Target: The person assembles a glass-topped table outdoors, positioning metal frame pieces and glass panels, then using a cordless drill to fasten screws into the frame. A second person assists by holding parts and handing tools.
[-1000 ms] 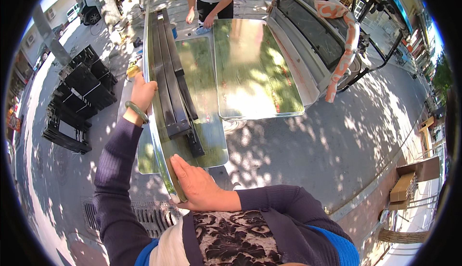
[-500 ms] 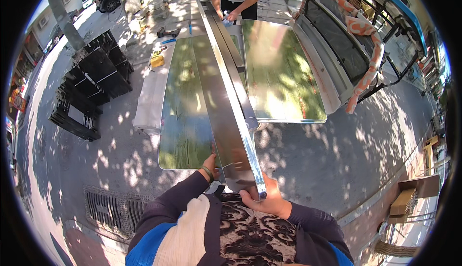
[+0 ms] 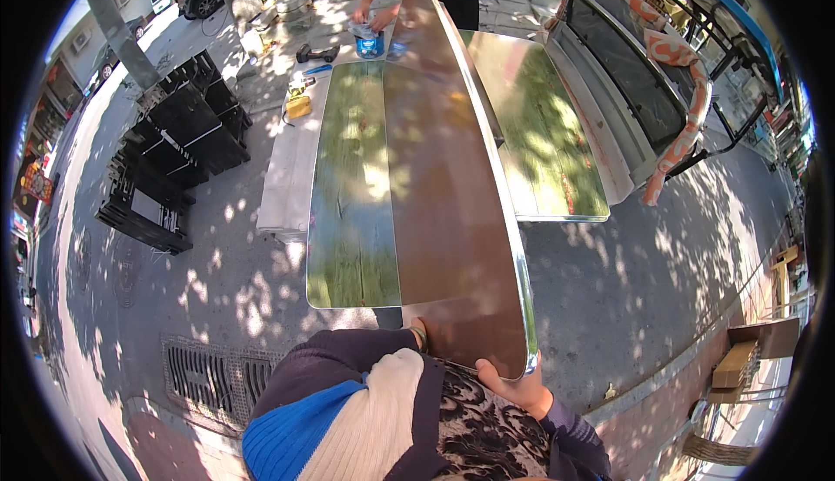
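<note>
A long brown panel with a shiny metal edge stands tilted in front of me. My right hand grips its near right corner, the thumb on the brown face and the fingers around the edge. At the near left edge is my left hand, mostly hidden by the panel; its fingers do not show. Left of the panel lies a glossy green-patterned tabletop, and a similar glossy tabletop lies to the right, partly covered by the panel.
Across from me a person's hands are at a blue tin. A black power tool and a yellow tool lie at the far left. Black folded frames stand left; a vehicle with a padded frame stands right.
The brown panel has turned so its broad face shows, and its near end has moved right with my right hand. My left hand has gone behind it. The person's hands moved left to the tin.
</note>
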Demonstrator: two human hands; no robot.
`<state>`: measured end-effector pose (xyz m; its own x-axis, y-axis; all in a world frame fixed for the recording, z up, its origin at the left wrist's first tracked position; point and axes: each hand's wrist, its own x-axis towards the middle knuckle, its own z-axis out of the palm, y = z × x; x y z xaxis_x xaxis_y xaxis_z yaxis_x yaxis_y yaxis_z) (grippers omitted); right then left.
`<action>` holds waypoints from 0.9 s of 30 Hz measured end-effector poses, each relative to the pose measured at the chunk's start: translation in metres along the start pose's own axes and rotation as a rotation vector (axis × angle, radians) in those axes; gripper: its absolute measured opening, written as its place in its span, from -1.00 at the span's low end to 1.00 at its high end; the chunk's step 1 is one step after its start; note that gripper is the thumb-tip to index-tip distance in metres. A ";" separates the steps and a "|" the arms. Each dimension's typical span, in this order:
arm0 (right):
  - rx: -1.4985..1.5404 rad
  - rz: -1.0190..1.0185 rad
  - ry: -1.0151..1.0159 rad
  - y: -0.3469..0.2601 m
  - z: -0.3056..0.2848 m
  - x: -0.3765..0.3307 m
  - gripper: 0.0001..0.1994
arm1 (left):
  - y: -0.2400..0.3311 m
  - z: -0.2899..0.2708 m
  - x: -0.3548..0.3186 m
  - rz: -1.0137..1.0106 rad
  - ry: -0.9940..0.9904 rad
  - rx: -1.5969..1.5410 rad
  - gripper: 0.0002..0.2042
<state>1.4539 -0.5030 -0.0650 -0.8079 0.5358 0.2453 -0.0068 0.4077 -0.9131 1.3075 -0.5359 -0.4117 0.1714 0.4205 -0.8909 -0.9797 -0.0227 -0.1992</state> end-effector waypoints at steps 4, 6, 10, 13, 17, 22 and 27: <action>0.017 -0.028 -0.037 0.002 -0.004 0.001 -0.88 | -0.004 -0.017 -0.004 -0.008 0.031 -0.022 -0.48; -0.054 -0.053 -0.113 0.009 -0.009 -0.001 -0.85 | -0.005 -0.020 -0.008 -0.005 0.041 -0.026 -0.48; -0.090 -0.118 -0.153 0.012 -0.016 0.000 -0.79 | -0.014 -0.015 -0.012 -0.011 0.047 -0.014 -0.47; -0.071 -0.211 -0.138 0.022 -0.018 0.002 -0.80 | -0.019 -0.010 -0.010 -0.015 0.049 0.004 -0.46; -0.026 -0.249 -0.174 0.015 -0.025 0.009 -0.75 | -0.034 0.002 -0.004 -0.041 0.039 0.025 -0.45; -0.166 -0.242 -0.256 0.006 -0.036 0.018 -0.17 | -0.057 0.024 0.005 -0.095 0.023 0.081 -0.44; -0.222 -0.179 -0.291 0.006 -0.045 0.020 -0.10 | -0.069 0.029 0.012 -0.135 0.031 0.107 -0.43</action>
<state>1.4645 -0.4566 -0.0506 -0.9386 0.2234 0.2628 -0.0608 0.6427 -0.7637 1.3738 -0.5029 -0.3965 0.3033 0.3855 -0.8715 -0.9529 0.1292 -0.2745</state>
